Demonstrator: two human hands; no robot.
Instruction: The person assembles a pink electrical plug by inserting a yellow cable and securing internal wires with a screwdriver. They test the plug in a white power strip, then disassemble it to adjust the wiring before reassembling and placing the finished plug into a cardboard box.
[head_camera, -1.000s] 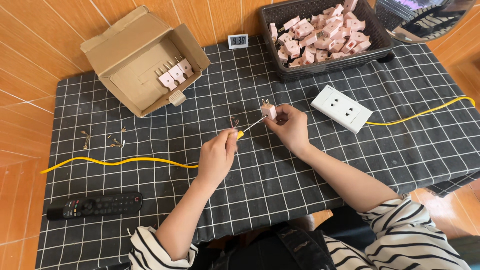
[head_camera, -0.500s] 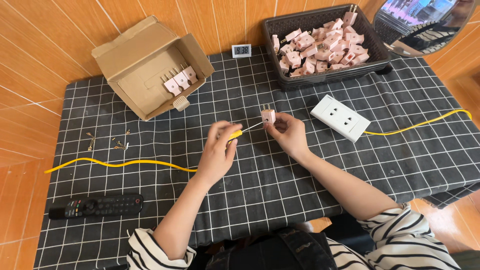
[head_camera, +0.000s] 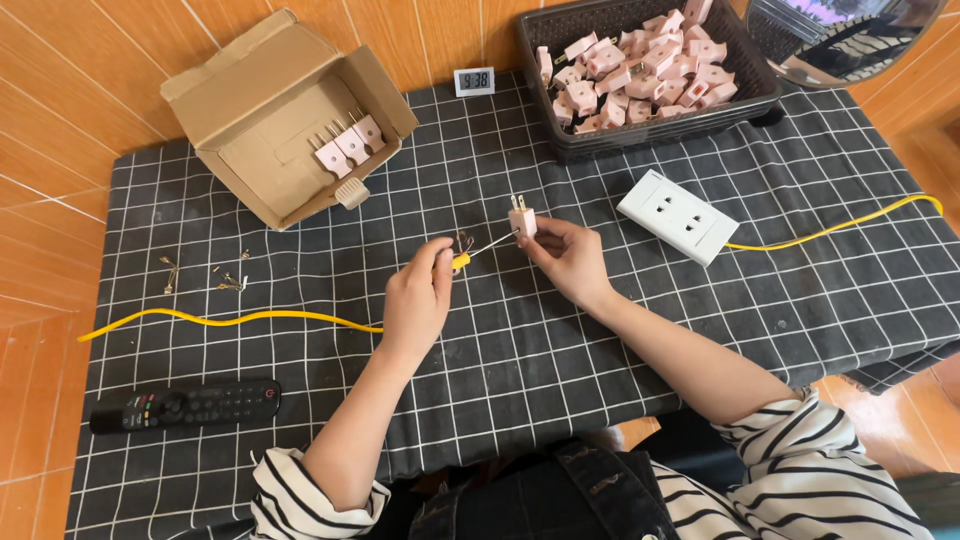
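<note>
**Screwdriver meets pink plug above the desk**

The right hand (head_camera: 568, 255) pinches a pink plug (head_camera: 523, 221) upright, prongs pointing up; the left hand (head_camera: 418, 300) closes around a yellow-handled screwdriver (head_camera: 478, 250), its shaft running up-right, tip at the plug; both are held over the checked desk (head_camera: 560, 340), near the white socket strip (head_camera: 678, 216).

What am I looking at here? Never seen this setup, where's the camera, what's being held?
No machine: one person's bare hands, filmed from a head-worn camera looking down. The right hand holds a small pink plug; the left hand holds a yellow-handled screwdriver with its tip at the plug. On the checked cloth: a cardboard box with three plugs, a black basket full of them, a white power strip, a yellow cable, a remote, a small clock.
</note>
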